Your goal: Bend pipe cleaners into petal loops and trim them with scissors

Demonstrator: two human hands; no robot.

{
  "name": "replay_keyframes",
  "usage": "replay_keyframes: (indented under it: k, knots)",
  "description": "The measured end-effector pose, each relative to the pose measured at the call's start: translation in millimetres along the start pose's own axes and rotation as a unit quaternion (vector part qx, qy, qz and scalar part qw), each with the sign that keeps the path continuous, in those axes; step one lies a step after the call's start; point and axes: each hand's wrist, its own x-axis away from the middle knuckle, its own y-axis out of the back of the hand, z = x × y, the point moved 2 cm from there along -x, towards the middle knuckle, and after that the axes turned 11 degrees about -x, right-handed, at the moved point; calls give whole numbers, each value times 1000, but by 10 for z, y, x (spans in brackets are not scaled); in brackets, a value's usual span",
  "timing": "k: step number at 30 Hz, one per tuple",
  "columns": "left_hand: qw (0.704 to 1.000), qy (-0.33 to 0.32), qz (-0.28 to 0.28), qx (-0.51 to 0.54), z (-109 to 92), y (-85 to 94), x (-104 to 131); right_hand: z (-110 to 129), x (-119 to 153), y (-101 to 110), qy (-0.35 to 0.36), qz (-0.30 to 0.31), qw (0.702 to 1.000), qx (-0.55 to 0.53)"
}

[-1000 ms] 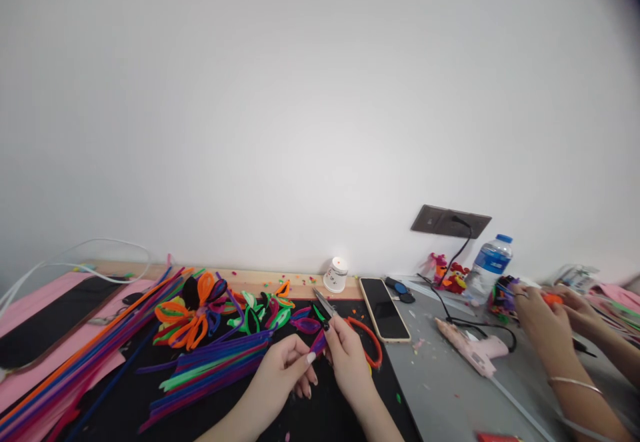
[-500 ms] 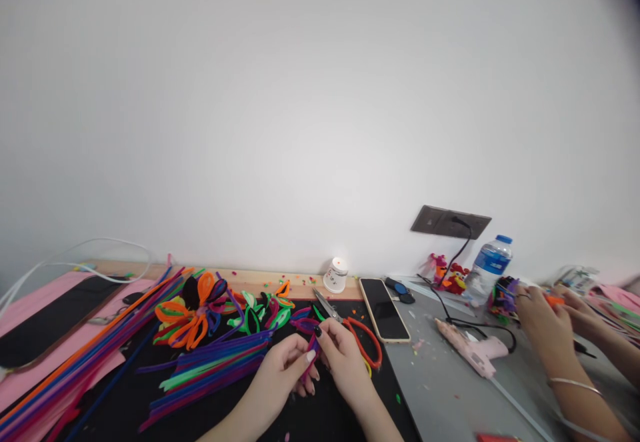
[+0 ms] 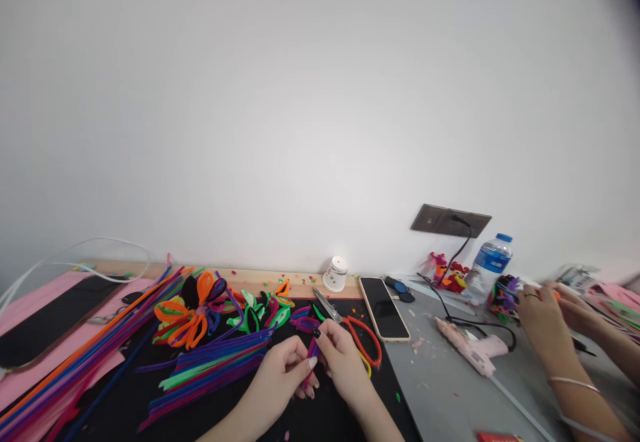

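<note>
Low in the middle of the head view, my left hand [image 3: 280, 374] pinches a magenta and purple pipe-cleaner piece [image 3: 311, 355]. My right hand [image 3: 341, 361] closes on the same piece from the other side, its thumb at the upper end. Fingers partly hide the piece. Just behind my hands lies a purple and magenta petal shape [image 3: 303, 320]. Scissors with orange handles [image 3: 367, 342] lie beyond my right hand. To the left are a bundle of cut pipe cleaners [image 3: 210, 372], green looped leaves [image 3: 253, 315] and an orange looped flower [image 3: 195, 315].
A phone [image 3: 384, 310], an upturned paper cup [image 3: 335, 274], a pink glue gun [image 3: 473, 347] with its cord, and a water bottle [image 3: 490, 265] stand or lie rightward. Another person's hands [image 3: 545, 315] work at far right. Long pipe cleaners [image 3: 95, 355] lie at far left.
My hands have shifted very slightly around the purple piece, still gripping it. The other person's hands have moved a little at the far right.
</note>
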Motion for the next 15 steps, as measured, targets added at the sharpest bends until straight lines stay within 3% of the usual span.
replay_keyframes:
  k: [15]
  knots:
    - [1000,-3,-11,7,21,14,-15,7,-20,25,-22,1,999,-24]
